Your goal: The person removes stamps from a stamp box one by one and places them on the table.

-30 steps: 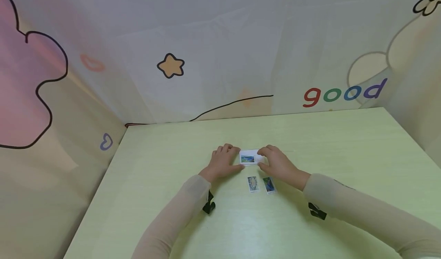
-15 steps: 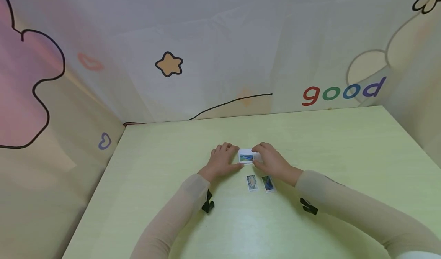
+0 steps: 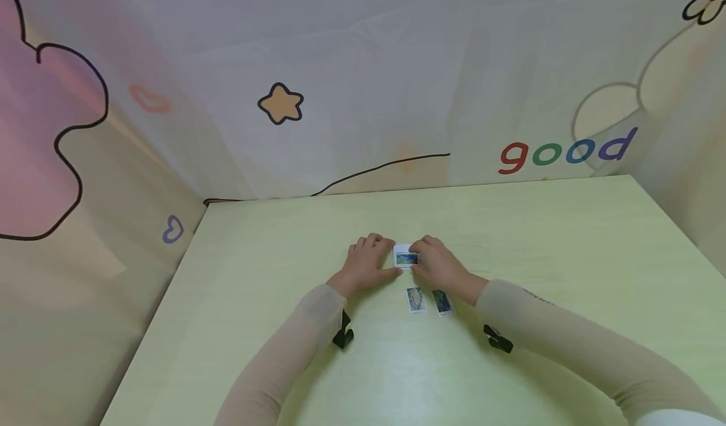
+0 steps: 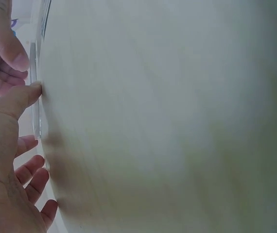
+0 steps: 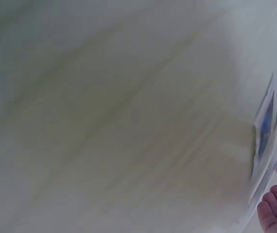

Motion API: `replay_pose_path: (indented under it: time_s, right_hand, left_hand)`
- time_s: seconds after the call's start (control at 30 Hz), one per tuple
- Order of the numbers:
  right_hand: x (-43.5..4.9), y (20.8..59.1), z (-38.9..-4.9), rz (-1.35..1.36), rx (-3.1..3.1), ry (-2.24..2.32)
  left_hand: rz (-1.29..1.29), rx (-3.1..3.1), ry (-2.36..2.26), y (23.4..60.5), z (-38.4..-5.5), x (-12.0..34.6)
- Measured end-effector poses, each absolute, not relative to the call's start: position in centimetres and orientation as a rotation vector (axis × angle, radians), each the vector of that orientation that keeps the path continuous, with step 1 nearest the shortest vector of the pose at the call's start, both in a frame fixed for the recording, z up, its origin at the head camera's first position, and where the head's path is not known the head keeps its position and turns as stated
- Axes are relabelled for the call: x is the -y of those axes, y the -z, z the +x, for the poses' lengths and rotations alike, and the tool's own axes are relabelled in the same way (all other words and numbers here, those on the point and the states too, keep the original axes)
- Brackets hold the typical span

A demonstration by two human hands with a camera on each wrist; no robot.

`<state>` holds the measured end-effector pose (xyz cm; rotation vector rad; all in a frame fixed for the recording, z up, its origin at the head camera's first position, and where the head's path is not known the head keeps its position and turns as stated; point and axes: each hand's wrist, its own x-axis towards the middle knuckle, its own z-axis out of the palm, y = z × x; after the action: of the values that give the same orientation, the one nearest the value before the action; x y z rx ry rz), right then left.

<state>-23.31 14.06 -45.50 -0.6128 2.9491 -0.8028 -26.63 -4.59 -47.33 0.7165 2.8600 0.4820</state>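
Observation:
A flat white card (image 3: 402, 248) with a blue-green landscape picture lies on the table between my hands. My left hand (image 3: 365, 265) holds its left end, thumb at the near edge and a fingertip by the far corner. Over its right part, my right hand (image 3: 439, 265) grips with curled fingers and thumb and hides that end. In the left wrist view the left thumb (image 4: 24, 99) touches the side of a thin, pale slab (image 4: 36, 116). Closer to me lie two small picture cards, a grey one (image 3: 416, 300) and a dark blue-green one (image 3: 442, 302).
The pale green tabletop (image 3: 317, 237) runs back to a printed cloth wall (image 3: 363, 130). A faint outline (image 3: 484, 256), perhaps clear plastic, shows on the table right of my right hand. Black clips (image 3: 499, 339) hang under both sleeves.
My right hand has slid left along the white card, toward the left hand, and covers more of it. The left hand and the two small picture cards have stayed in place.

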Motion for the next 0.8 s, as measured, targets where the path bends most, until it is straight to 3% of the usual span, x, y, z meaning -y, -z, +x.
replay_pose_path:
  time_s: [0.8]
  right_hand:
    - [-14.1,45.1,-24.9,-0.592,-2.873,0.791]
  left_hand:
    - [0.725,-2.867,-0.482,47.6,-26.8,4.7]
